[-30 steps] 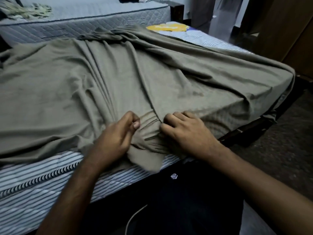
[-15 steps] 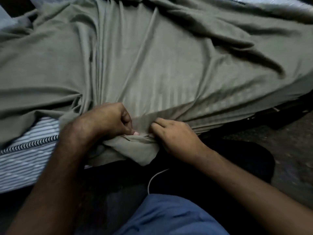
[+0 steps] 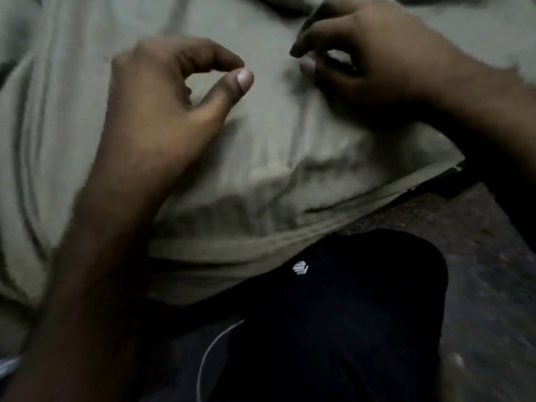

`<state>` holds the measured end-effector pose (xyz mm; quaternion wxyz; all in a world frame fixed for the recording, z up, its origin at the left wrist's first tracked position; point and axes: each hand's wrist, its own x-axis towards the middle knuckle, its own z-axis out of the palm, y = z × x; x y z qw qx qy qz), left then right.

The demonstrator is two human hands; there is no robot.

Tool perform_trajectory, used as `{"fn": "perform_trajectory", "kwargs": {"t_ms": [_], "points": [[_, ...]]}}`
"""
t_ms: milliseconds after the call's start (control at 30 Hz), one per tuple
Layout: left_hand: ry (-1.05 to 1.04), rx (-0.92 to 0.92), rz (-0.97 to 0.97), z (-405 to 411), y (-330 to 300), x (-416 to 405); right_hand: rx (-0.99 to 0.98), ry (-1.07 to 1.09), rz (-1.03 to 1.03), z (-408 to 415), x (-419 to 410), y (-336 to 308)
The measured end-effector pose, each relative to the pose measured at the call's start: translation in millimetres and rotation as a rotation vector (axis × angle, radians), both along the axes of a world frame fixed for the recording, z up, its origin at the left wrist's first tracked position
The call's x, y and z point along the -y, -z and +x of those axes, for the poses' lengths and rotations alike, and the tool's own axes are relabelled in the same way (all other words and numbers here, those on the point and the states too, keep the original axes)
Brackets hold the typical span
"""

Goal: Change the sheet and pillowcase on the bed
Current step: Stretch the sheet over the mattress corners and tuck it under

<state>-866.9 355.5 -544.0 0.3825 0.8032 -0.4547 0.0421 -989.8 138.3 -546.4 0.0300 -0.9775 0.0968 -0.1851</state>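
Both hands lifted off sheet (image 3: 290, 169) hem, left hand (image 3: 162, 111) fingers curled, empty, right hand (image 3: 374, 62) grip unclear from blur

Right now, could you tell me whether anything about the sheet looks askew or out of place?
Yes: the olive sheet lies rumpled, with long creases on the left and bunched folds at its near hem, which runs slanted, not straight. No tear or stain shows in this blurred view.
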Motion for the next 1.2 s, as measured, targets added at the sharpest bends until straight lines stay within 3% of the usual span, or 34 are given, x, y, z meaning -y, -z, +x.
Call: {"fn": "perform_trajectory", "kwargs": {"t_ms": [100,233,333,433,667,767,967,1100,1200], "points": [[0.017,0.096,0.223,22,18,34,-0.197,-0.057,0.016,8,44,10],[-0.032,0.129,0.465,30,38,56,-0.245,-0.086,0.079,34,75,18],[-0.082,0.187,0.519,29,43,51,-0.378,-0.072,0.044,63,87,20],[-0.12,0.198,0.502,27,46,52,-0.433,-0.211,-0.024,86,95,24],[-0.23,0.194,0.31,18,62,61,-0.39,-0.554,-0.14,135,98,25],[-0.254,0.216,0.341,15,63,61,-0.385,-0.622,-0.111,145,89,28],[-0.321,0.26,0.555,9,54,72,-0.37,-0.652,0.0,146,99,28],[-0.536,-0.038,0.601,20,53,118,-0.231,-0.642,0.158,155,115,39],[-0.662,0.032,0.661,31,56,153,-0.108,-0.506,0.267,162,120,53]]}}
